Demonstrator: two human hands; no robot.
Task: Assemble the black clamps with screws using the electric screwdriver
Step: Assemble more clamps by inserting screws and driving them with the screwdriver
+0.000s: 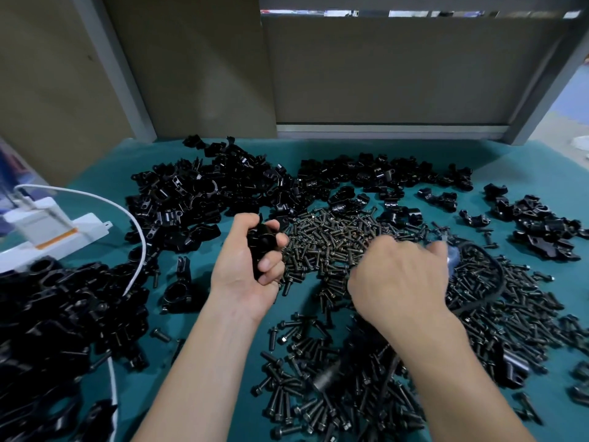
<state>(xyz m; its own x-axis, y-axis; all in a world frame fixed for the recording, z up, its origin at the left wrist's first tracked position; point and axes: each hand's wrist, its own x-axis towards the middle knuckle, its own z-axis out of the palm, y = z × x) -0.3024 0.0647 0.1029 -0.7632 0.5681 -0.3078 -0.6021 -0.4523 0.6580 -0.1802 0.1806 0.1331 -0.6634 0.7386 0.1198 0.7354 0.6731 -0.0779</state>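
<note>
Teal table (541, 173): one clamp (263, 247) in left hand (251, 269), right hand (398, 275) over screws (328, 247).

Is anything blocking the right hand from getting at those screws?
Nothing visible does. The right hand is directly over the screw pile; the left hand holds a black clamp beside it.

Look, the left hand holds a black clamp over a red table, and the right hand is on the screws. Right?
Not quite. The head view shows the table is teal, not red. The left hand does hold a black clamp, and the right hand is on the screws.
</note>
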